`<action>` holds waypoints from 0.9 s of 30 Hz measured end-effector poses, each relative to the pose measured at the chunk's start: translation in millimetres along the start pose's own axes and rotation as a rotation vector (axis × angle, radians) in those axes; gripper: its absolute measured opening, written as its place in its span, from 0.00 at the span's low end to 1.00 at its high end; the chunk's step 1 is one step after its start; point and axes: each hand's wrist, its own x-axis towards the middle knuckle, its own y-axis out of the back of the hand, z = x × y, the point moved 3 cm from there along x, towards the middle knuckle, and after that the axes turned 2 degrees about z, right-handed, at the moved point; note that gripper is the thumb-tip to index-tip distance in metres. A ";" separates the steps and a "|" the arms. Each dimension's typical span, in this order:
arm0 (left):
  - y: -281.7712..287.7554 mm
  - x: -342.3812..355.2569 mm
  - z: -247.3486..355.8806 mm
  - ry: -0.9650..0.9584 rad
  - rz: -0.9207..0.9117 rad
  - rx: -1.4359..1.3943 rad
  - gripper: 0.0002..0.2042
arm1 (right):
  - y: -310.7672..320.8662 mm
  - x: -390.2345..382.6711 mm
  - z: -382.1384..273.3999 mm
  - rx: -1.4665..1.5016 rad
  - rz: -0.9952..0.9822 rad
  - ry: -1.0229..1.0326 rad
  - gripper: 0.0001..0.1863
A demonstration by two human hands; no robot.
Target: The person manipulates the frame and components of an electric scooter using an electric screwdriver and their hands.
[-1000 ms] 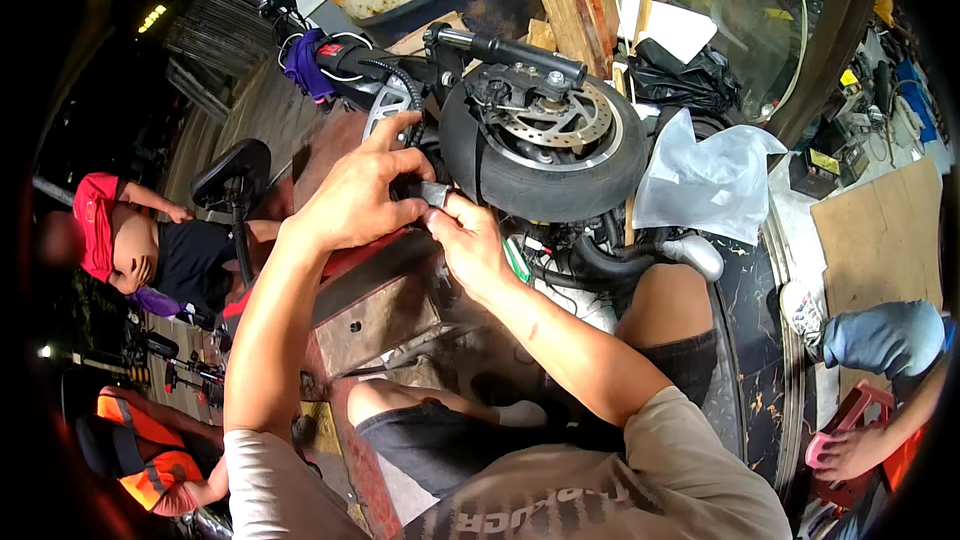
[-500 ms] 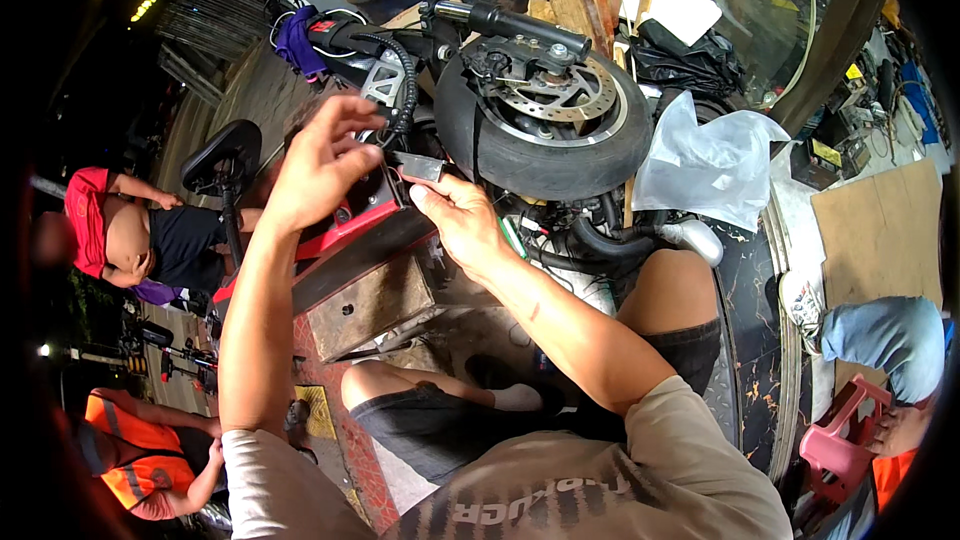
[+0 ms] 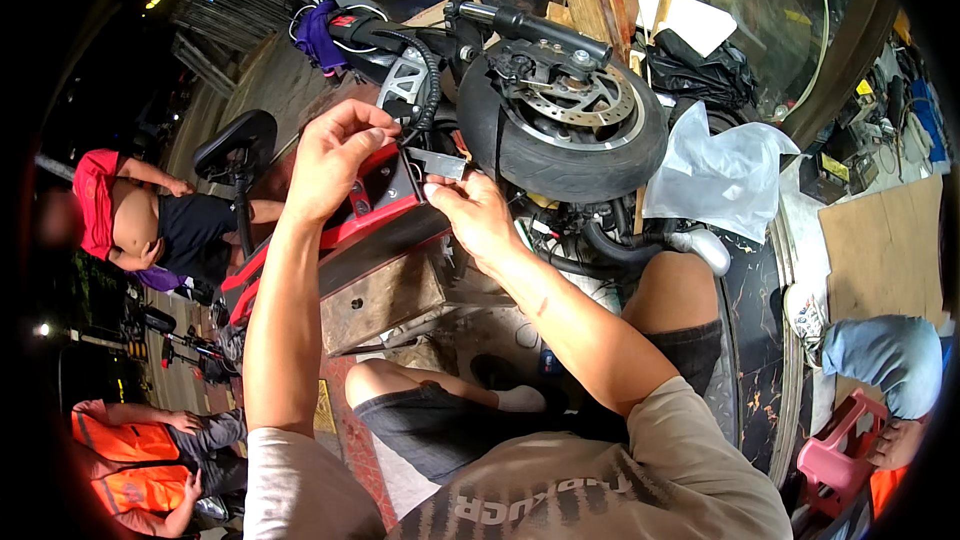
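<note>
A scooter with a red-edged deck (image 3: pixel 374 202) lies tipped on its side in front of me. My left hand (image 3: pixel 335 155) is above the deck's end, thumb and fingers pinched together by a thin black cable (image 3: pixel 410 168); what the fingertips hold is too small to make out. My right hand (image 3: pixel 478 215) grips a small flat silver metal piece (image 3: pixel 438 163) between thumb and fingers, just right of the cable. Beyond it lies the scooter's black-tyred wheel (image 3: pixel 560 165) with a brake disc (image 3: pixel 590 105). A ribbed black cable sleeve (image 3: pixel 432 80) runs beside the wheel.
A wooden box (image 3: pixel 385 305) stands under the deck. Right of the wheel lie a clear plastic bag (image 3: pixel 720 175) and a black bag (image 3: pixel 700 75). A pink stool (image 3: pixel 840 445) and a person in jeans are at right; two people (image 3: pixel 140 450) are at left.
My left fingers have come from spread to pinched together, near the thin cable. My right hand still holds the metal piece. The whole view has shifted slightly, with the scooter further right.
</note>
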 end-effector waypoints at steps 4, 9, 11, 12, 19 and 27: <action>-5.4 4.0 0.5 0.051 -0.025 0.046 0.06 | 9.6 -0.9 6.3 0.088 0.006 0.013 0.14; -10.0 14.6 2.4 0.185 0.000 0.036 0.07 | -1.3 -4.4 1.0 0.262 0.053 0.014 0.12; -10.7 20.8 5.1 0.275 -0.013 0.094 0.07 | -5.9 -0.6 -1.8 0.247 0.085 -0.027 0.12; -10.3 24.8 3.6 0.294 -0.049 0.094 0.06 | -7.5 0.3 -1.9 0.241 0.099 -0.049 0.11; -13.4 43.2 -7.7 0.382 -0.178 0.080 0.05 | -7.7 0.1 1.6 0.307 0.085 -0.035 0.09; -12.7 49.6 -16.2 0.445 -0.231 0.119 0.05 | 6.0 1.5 5.1 0.333 -0.088 0.042 0.15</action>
